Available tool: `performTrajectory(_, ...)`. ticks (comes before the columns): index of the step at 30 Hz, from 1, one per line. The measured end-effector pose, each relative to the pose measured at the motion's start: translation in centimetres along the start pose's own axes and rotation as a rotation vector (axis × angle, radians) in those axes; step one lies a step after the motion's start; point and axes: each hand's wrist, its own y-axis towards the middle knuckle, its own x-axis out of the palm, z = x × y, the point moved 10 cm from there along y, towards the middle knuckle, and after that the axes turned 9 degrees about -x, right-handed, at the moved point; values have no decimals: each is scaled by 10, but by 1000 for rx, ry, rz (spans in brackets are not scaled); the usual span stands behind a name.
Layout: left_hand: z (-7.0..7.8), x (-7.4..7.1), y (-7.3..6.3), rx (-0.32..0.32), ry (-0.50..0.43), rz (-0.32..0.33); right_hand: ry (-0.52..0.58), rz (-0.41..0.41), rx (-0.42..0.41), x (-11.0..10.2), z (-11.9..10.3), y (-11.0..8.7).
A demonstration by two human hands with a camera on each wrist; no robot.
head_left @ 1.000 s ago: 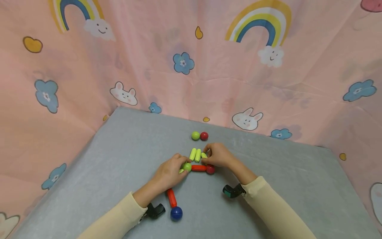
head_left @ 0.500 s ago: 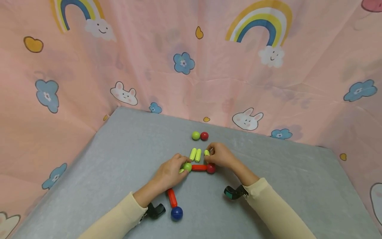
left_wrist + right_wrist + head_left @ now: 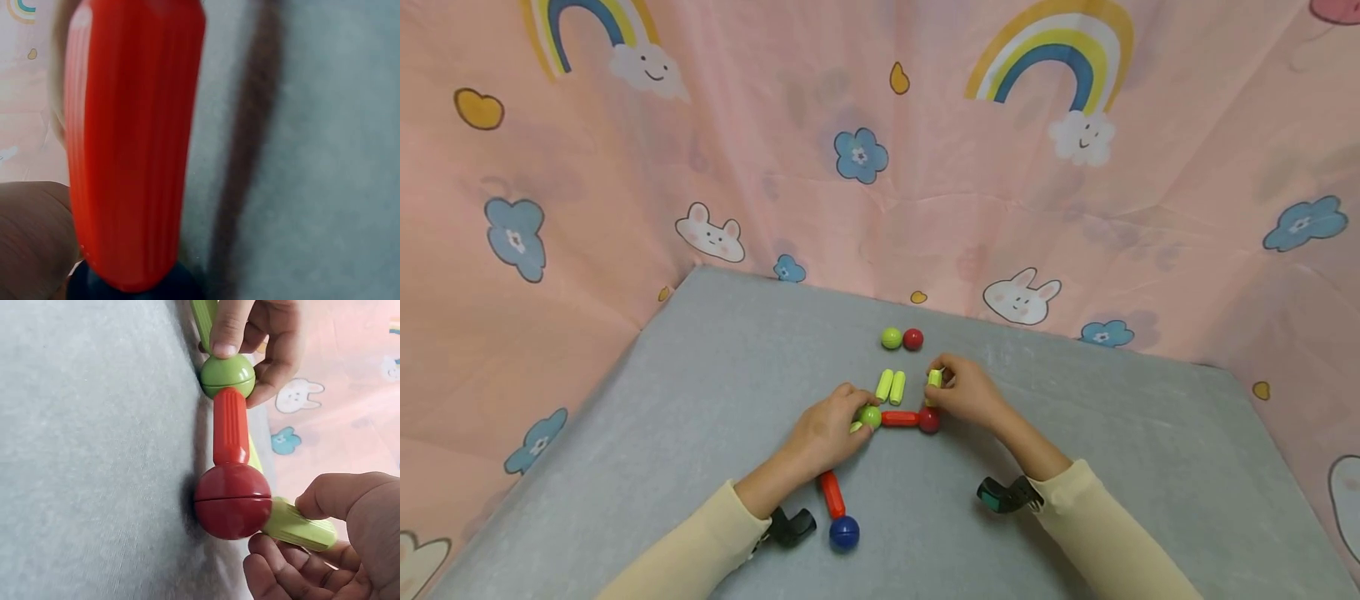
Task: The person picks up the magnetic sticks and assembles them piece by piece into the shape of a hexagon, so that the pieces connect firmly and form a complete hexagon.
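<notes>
My left hand holds a green ball, thumb and fingers about it. A red magnetic rod runs from that ball to a dark red ball. Between thumb and fingers, my right hand pinches a light green magnetic rod; its end meets the dark red ball in the right wrist view. Another green rod joins the green ball, mostly covered by the left hand. A second red rod ends at a blue ball; its far end is hidden under the left hand.
Two light green rods lie side by side beyond the joined pieces. Farther back sit a loose green ball and a loose red ball. A pink printed curtain borders the grey table.
My right hand has shifted right with the light green rod, from beside the two loose rods to the dark red ball. The left hand keeps its place on the green ball.
</notes>
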Motion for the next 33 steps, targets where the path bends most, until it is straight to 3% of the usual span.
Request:
performTrajectory(19,-2,0,1,-18,-26,-17,-46,152,-182,-19,-19,-47)
performTrajectory(33,-2,2,3,-17,-32,-26,-113,134,-160,-15,-18,-65)
